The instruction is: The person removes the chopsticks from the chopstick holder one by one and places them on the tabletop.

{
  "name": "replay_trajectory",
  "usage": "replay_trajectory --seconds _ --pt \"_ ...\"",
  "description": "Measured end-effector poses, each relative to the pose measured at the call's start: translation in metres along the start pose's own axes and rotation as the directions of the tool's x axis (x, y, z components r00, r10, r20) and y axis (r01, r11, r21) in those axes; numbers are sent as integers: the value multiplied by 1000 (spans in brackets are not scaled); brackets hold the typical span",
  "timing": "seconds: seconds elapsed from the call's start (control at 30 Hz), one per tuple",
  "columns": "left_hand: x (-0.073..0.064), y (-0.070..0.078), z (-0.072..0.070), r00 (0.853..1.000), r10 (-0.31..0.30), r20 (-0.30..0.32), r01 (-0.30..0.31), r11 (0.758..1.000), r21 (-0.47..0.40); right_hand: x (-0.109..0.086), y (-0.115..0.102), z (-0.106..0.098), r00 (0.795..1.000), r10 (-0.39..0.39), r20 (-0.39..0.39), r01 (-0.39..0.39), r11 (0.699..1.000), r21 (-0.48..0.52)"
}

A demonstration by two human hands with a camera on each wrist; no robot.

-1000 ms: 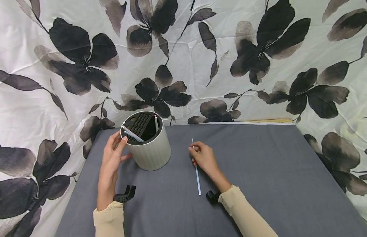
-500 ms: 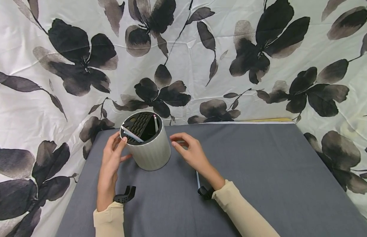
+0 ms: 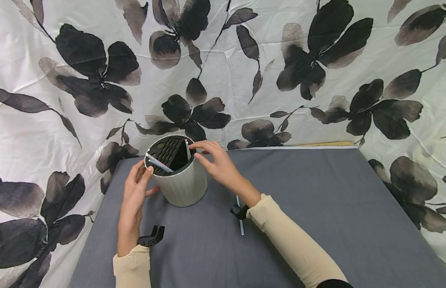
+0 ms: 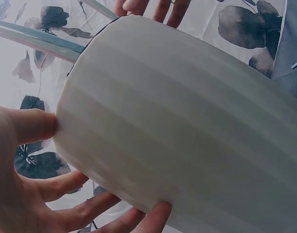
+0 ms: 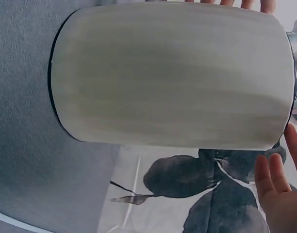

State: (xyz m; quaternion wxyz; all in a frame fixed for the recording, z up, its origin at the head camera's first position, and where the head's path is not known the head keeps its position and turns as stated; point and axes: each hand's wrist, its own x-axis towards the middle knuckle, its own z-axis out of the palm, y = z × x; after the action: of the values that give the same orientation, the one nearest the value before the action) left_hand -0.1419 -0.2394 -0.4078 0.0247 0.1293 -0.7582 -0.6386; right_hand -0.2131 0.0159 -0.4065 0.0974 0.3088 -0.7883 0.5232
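Note:
A round off-white ribbed utensil holder [image 3: 183, 190] stands upright, with a black slotted insert [image 3: 166, 147] in its top. My left hand [image 3: 133, 196] holds its left side; in the left wrist view the thumb [image 4: 37, 125] is at the rim and the fingers lie against the wall. Pale blue sticks [image 3: 159, 163] lean out over the near left rim. A slim stick with a pink tip [image 3: 187, 149] stands at the right. Beside it, my right hand [image 3: 221, 166] reaches the rim, index finger and thumb apart. Another pale blue stick [image 3: 242, 228] lies on the table, partly behind the right wrist.
Grey cloth covers the table [image 3: 316, 200]. Behind it hangs a white curtain [image 3: 259, 108] with dark flowers. A yellow strip [image 3: 329, 144] shows along the table's back edge. Black wrist cameras [image 3: 151, 237] sit on both wrists.
My right hand has left the stick on the table and moved left and up to the holder's right rim. The left hand and the holder stay in place.

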Motion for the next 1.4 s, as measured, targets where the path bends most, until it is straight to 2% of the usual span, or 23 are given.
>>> replay_trajectory --seconds 0.2,0.43,0.63,0.8,1.0,1.13,1.27,1.4 --pt "0 0 -1 1000 6 -3 -6 1000 11 9 0 4 995 -51 84 57 996 -62" --pt "-1 -1 -1 1000 1 -3 -1 1000 18 12 -1 6 996 -59 73 65 995 -73" --pt "0 -1 0 1000 6 -2 -6 1000 10 13 -9 1 999 -49 1 49 998 -50" --pt "0 -1 1 1000 1 -2 -1 1000 11 13 -17 -2 997 -47 -60 50 997 65" --pt "-1 -1 1 1000 0 -5 0 1000 22 11 -20 -2 993 -64 -103 87 965 246" --pt "-2 -1 1 1000 3 -9 -3 1000 24 11 -19 -1 988 -81 -133 119 943 309" --pt "-2 -1 1 1000 3 -11 -3 1000 30 11 -20 -2 970 -127 -208 195 917 347" --pt "-1 -1 1 1000 8 -14 -7 1000 28 9 -21 -3 934 -158 -322 274 893 358"
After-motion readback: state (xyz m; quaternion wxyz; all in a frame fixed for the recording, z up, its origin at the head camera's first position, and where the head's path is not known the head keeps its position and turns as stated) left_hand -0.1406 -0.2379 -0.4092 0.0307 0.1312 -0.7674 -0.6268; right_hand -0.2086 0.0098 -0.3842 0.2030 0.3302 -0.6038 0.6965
